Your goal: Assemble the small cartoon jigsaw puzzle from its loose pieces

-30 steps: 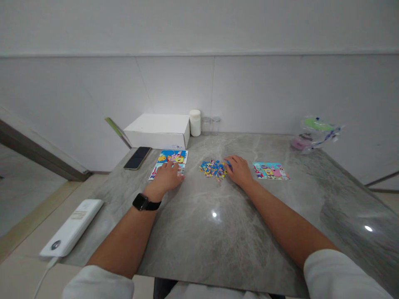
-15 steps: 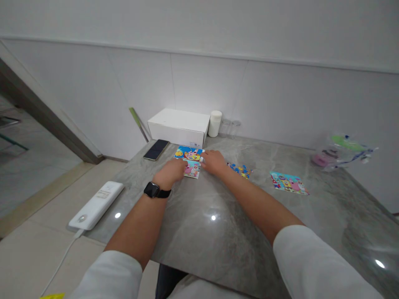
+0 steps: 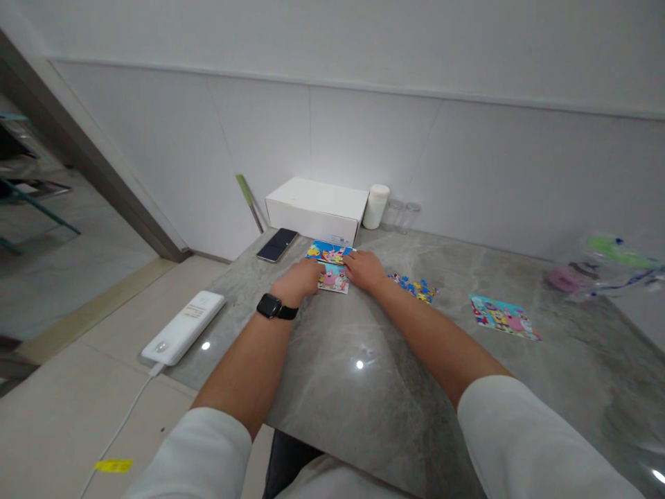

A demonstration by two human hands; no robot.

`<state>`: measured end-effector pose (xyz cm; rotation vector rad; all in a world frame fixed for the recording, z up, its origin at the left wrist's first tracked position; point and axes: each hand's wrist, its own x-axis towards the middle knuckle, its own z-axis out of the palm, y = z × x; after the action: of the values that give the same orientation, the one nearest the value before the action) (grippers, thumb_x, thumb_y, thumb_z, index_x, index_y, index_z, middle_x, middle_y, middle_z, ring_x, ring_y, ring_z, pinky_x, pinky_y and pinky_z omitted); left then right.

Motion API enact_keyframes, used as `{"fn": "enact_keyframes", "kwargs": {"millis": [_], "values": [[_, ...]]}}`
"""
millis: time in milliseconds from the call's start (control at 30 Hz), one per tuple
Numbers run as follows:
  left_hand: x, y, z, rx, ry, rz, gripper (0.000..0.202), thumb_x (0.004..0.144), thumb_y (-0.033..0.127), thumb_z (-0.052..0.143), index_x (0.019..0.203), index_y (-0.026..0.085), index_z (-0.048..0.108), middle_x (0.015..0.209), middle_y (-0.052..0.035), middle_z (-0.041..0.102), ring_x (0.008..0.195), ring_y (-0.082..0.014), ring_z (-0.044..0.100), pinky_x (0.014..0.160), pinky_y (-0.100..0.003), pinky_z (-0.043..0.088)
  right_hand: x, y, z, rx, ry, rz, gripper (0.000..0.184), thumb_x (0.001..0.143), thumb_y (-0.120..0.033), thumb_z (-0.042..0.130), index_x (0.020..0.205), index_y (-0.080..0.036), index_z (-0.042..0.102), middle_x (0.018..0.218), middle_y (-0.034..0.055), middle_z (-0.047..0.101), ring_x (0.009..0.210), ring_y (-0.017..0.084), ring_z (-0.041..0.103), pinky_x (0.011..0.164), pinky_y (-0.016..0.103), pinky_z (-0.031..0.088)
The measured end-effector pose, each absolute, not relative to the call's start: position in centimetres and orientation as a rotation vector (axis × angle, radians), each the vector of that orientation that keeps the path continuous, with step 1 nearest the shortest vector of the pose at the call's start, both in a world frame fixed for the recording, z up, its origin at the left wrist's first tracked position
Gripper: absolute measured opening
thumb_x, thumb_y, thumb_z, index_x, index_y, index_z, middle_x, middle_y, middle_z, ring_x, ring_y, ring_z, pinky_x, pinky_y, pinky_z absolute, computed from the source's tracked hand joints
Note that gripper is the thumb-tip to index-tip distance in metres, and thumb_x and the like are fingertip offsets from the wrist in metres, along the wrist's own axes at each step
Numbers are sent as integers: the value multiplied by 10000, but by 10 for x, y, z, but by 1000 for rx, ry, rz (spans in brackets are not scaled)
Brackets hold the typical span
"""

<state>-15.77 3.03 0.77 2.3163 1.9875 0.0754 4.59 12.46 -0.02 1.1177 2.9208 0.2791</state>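
Observation:
A colourful cartoon jigsaw puzzle (image 3: 334, 277), mostly pink and light blue, lies on the grey table in front of a blue cartoon picture (image 3: 319, 249). At its left side is my left hand (image 3: 300, 281), wearing a black watch, its fingers curled and closed on the edge. My right hand (image 3: 366, 269) grips the right side with bent fingers close together, near where the two pictures meet. Both hands cover parts of the edges, and the fingertips are small in view. Loose blue and yellow puzzle pieces (image 3: 415, 287) lie to the right of my right hand.
A cartoon picture card (image 3: 503, 317) and a clear plastic bag (image 3: 597, 267) lie farther right. Behind the puzzle stand a white box (image 3: 316, 208), a white bottle (image 3: 376, 206) and clear jars (image 3: 402, 217). A phone (image 3: 277, 245) and a white corded device (image 3: 184, 327) lie left.
The view has turned slightly left, so the table and objects appear farther right. Both hands stay at the puzzle's sides with little visible movement.

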Motion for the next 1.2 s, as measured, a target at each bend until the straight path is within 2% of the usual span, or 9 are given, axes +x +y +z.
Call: {"fn": "enact_keyframes", "kwargs": {"millis": [233, 467, 567, 633, 700, 767, 867, 967, 1200], "values": [[-151, 27, 13, 2281, 2243, 97, 537, 782, 279, 869, 1268, 179, 665, 1344, -199, 632, 1185, -385, 653, 974, -493, 536, 43, 122, 2, 1338, 2988, 304, 370, 1071, -271, 414, 1228, -157, 729, 1242, 188, 725, 1134, 294, 647, 941, 381, 472], [-141, 32, 17, 2232, 2452, 448, 396, 899, 437, 788, 1163, 179, 643, 1237, -171, 648, 1166, -358, 630, 962, -473, 489, 50, 129, 28, 1736, 3074, 321, 336, 1058, -263, 449, 1157, -179, 758, 1160, 148, 738, 1081, 277, 647, 876, 355, 476], [-142, 31, 30, 2206, 2526, 867, 330, 1000, 505, 655, 1109, 193, 643, 1172, -144, 661, 1129, -331, 623, 951, -461, 478, 57, 106, 32, 1611, 3157, 320, 312, 1061, -269, 468, 1128, -180, 760, 1141, 144, 741, 1065, 269, 641, 898, 356, 462], [-144, 31, 36, 2171, 2552, 1107, 300, 1059, 475, 554, 1114, 196, 647, 1154, -135, 670, 1116, -315, 617, 962, -453, 473, 64, 80, 27, 1407, 3223, 296, 306, 1073, -292, 474, 1104, -180, 757, 1125, 144, 744, 1049, 265, 639, 902, 359, 453], [-145, 32, 37, 2193, 2511, 1178, 273, 1080, 416, 509, 1133, 196, 662, 1154, -129, 683, 1111, -304, 615, 983, -445, 471, 70, 50, 15, 1157, 3256, 253, 271, 1065, -271, 495, 1084, -179, 749, 1105, 137, 746, 1033, 260, 640, 895, 362, 450], [-143, 34, 32, 2301, 2390, 1045, 256, 1072, 375, 519, 1150, 200, 688, 1171, -122, 701, 1112, -294, 622, 1000, -434, 475, 76, 23, 2, 1001, 3253, 229, 235, 1058, -264, 519, 1079, -180, 737, 1092, 125, 746, 1011, 258, 645, 875, 369, 452], [-137, 38, 14, 2451, 2155, 630, 264, 1049, 355, 557, 1199, 217, 724, 1234, -112, 721, 1144, -279, 641, 1031, -421, 482, 80, -4, -17, 835, 3249, 186, 203, 1054, -268, 546, 1069, -183, 730, 1076, 109, 746, 990, 251, 650, 848, 368, 456], [-130, 41, -4, 2397, 2117, 322, 310, 1059, 381, 527, 1197, 215, 750, 1233, -133, 740, 1163, -299, 668, 1020, -431, 497, 80, -11, -26, 764, 3265, 146, 192, 1041, -261, 579, 1143, -183, 722, 1117, 104, 747, 1038, 254, 649, 849, 366, 459], [-129, 51, -25, 2375, 2106, 302, 357, 1060, 430, 535, 1279, 212, 714, 1374, -144, 702, 1276, -307, 648, 1105, -453, 481, 81, -3, -30, 815, 3325, 9, 279, 1040, -267, 586, 1273, -218, 732, 1234, 98, 745, 1122, 258, 631, 974, 408, 459]]}}
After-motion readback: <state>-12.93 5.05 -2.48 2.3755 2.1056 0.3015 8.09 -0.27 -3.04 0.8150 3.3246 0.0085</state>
